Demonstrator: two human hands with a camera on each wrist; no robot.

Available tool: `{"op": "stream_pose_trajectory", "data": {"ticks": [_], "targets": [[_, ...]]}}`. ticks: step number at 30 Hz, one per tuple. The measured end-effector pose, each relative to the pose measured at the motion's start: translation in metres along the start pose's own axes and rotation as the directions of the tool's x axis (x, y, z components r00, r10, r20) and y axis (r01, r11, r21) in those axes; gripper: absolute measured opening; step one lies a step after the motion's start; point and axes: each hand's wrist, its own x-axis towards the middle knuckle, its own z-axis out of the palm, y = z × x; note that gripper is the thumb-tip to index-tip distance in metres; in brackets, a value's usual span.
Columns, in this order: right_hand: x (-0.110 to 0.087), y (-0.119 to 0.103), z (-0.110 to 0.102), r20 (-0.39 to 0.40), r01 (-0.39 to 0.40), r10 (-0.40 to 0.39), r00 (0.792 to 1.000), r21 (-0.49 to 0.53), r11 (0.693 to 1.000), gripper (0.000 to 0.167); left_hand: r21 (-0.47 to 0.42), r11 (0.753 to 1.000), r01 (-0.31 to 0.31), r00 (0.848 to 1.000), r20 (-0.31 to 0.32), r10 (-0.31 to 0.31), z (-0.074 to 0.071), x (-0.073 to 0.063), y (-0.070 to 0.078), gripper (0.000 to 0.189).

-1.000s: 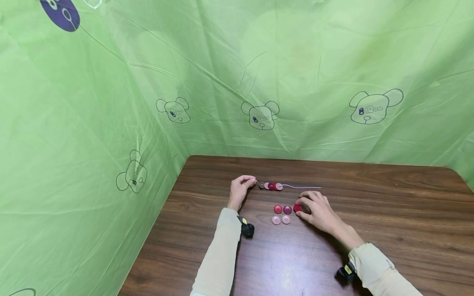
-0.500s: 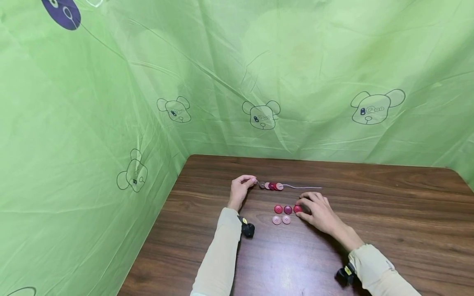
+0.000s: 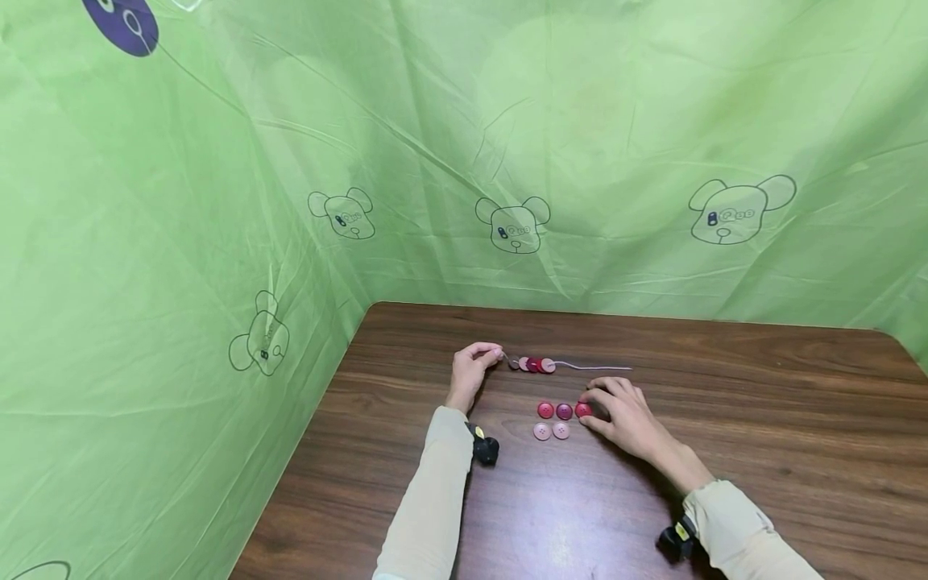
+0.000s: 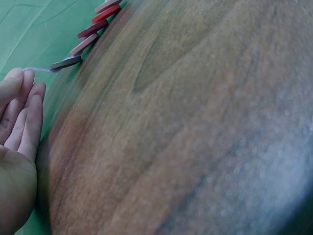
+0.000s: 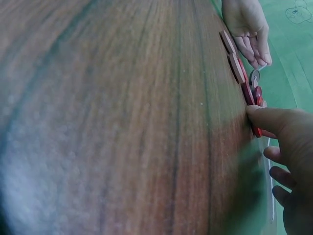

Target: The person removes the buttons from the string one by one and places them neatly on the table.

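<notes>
- Head view: A pale cord (image 3: pixel 590 368) lay across the wooden table (image 3: pixel 761 387), with overlapping threaded buttons (image 3: pixel 533 365) towards its left end, which the left hand (image 3: pixel 470 374) pinched.
- Head view: On the near side of the cord, the right hand (image 3: pixel 627 415) held a red button (image 3: pixel 583 410) between thumb and finger, at the right end of a row with a pinkish-red button (image 3: pixel 545 410) and a purple button (image 3: pixel 564 412). Two pale pink buttons (image 3: pixel 542 432) lay farther from the cord.
- Head view: A light grip on the rim seemed best, keeping the button level so its neighbours were not nudged.
- Head view, compared with a second earlier: The red button looked flatter and brighter; the cord and left hand had hardly shifted.
- Left wrist view: Fingertips closed narrowly on the cord beside a tilted dark button (image 4: pixel 66 63); holding without tugging was probably wise.
- Right wrist view: The thumb met the red button near the cord, the other fingers loosely bent; the far contact was partly hidden.
</notes>
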Motion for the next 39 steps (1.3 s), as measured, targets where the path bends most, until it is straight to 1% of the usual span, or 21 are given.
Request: {"op": "stream_pose_trajectory", "data": {"ticks": [6, 7, 13, 14, 19, 25, 34, 39], "targets": [[-0.001, 0.000, 0.000, -0.009, 0.009, -0.009, 1.000, 0.007, 1.000, 0.032, 0.000, 1.000, -0.003, 1.000, -0.001, 0.003, 0.000, 0.000, 0.000, 0.021], [-0.001, 0.001, 0.000, -0.014, 0.011, -0.010, 1.000, 0.012, 1.000, 0.032, -0.004, 1.000, 0.003, 1.000, 0.005, -0.003, -0.001, -0.003, 0.004, 0.022], [0.004, 0.002, -0.001, -0.055, 0.020, -0.018, 0.998, 0.044, 0.999, 0.029, -0.005, 1.000, 0.015, 1.000, -0.001, -0.015, 0.000, -0.003, 0.006, 0.016], [0.005, 0.002, -0.002, -0.061, 0.022, -0.019, 0.998, 0.044, 0.999, 0.028, -0.001, 1.000, 0.010, 1.000, -0.008, -0.010, 0.001, -0.001, 0.003, 0.014], [0.011, 0.003, -0.004, -0.076, 0.015, -0.012, 0.997, 0.046, 0.999, 0.027, 0.006, 1.000, 0.013, 1.000, -0.009, -0.013, 0.000, -0.002, 0.004, 0.016], [0.019, 0.005, -0.004, -0.082, -0.007, 0.012, 0.997, 0.063, 0.998, 0.025, 0.021, 1.000, 0.013, 1.000, 0.000, -0.013, 0.000, -0.002, 0.004, 0.019], [0.035, 0.006, -0.001, -0.101, -0.051, 0.061, 0.993, 0.102, 0.993, 0.023, 0.017, 1.000, 0.010, 1.000, 0.008, -0.010, -0.001, -0.001, 0.002, 0.020], [0.043, 0.004, 0.000, -0.082, -0.085, 0.093, 0.992, 0.106, 0.991, 0.027, 0.021, 1.000, 0.011, 1.000, -0.002, -0.011, -0.001, -0.002, 0.003, 0.018]]}}
